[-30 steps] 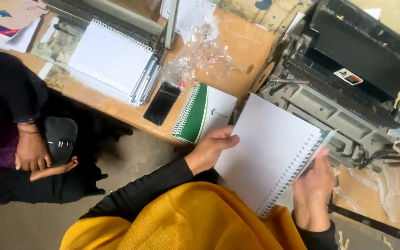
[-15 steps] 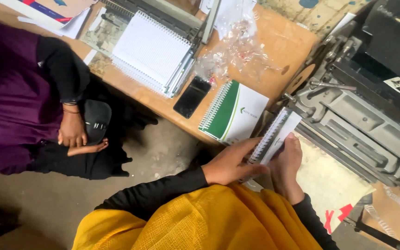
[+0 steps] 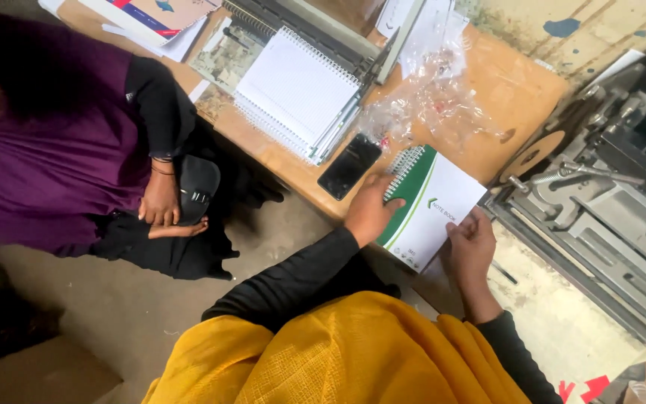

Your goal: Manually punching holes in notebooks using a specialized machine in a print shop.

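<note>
While the person in the yellow garment is leaning over the wooden surface [image 3: 502, 90], both hands are resting on a spiral-bound notebook with a green and white cover [image 3: 431, 206]. The notebook is lying flat at the near edge of the surface, partly overhanging it, with its wire spine pointing away from the person. The left hand [image 3: 368, 209] is pressing down on the green strip beside the spine, fingers spread apart and flat. The right hand [image 3: 472, 243] is gripping the near right corner, fingers curled against the cover edge. Judging by the closed cover and the wire already seated, binding appears complete on this piece. A stack of bound white notebooks [image 3: 297, 93] is lying further back against a binding machine [image 3: 315, 26], suggesting finished units. A black phone [image 3: 349, 166] is lying just beside the left hand, and crumpled clear plastic [image 3: 435, 97] is lying behind the notebook. A second person in purple is sitting well apart, hands idle.
</note>
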